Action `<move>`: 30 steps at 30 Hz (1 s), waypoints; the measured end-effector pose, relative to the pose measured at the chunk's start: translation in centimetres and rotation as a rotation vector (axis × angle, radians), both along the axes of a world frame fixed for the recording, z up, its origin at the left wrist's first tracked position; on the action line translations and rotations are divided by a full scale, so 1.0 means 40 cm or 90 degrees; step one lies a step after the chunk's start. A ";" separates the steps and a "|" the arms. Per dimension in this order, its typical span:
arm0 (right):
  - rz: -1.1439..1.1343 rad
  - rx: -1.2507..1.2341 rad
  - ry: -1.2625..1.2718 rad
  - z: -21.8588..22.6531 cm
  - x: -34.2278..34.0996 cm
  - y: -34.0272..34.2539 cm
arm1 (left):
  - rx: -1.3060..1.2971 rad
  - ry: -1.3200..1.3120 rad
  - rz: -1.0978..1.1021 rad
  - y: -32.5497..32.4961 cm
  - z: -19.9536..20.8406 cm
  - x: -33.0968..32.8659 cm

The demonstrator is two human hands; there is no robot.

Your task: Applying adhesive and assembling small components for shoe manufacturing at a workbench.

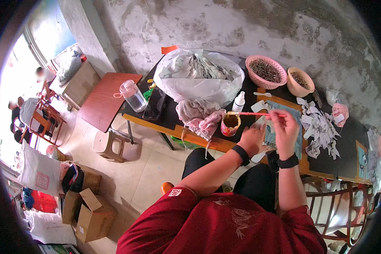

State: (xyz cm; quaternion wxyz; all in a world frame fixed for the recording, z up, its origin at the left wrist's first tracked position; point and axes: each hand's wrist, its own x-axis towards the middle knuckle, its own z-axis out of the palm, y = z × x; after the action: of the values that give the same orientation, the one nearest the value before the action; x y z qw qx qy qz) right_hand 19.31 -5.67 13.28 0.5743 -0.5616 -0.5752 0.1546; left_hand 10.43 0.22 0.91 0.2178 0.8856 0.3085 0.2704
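Observation:
My right hand (285, 130) is closed on a thin brush with a red handle (256, 114), held level above the table. The brush's tip is at the rim of a small can (230, 126) with a red and white outside and dark yellow-brown stuff in it. Palm down, my left hand (252, 139) lies to the right of the can, at the edge of a blue-grey board (279, 111). Its fingers stretch toward a pale cut piece (263, 122) on that board; I cannot make out the fingertips clearly.
White cut pieces (320, 126) are heaped right of the board. Behind stand a pink basket (249, 62), a beige bowl (310, 88), a white squeeze bottle (238, 103) and a large plastic bag (165, 80). A crumpled cloth (194, 116), phone (155, 103) and water jug (135, 98) lie leftward.

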 end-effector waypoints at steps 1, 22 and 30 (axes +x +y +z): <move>-0.016 0.037 0.049 0.004 -0.002 0.000 | -0.001 0.000 0.003 -0.003 0.006 -0.003; 0.006 0.048 -0.155 0.011 -0.050 0.046 | 0.109 0.017 0.000 0.022 -0.062 0.025; -0.057 0.176 -0.023 0.132 -0.012 -0.025 | 0.051 0.023 0.021 -0.010 0.021 -0.012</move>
State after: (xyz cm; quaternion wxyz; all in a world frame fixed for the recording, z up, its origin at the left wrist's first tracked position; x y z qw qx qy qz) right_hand 18.84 -6.67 18.57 0.6422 -0.5048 -0.5756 0.0377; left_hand 9.94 -0.17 1.74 0.1723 0.8931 0.3157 0.2701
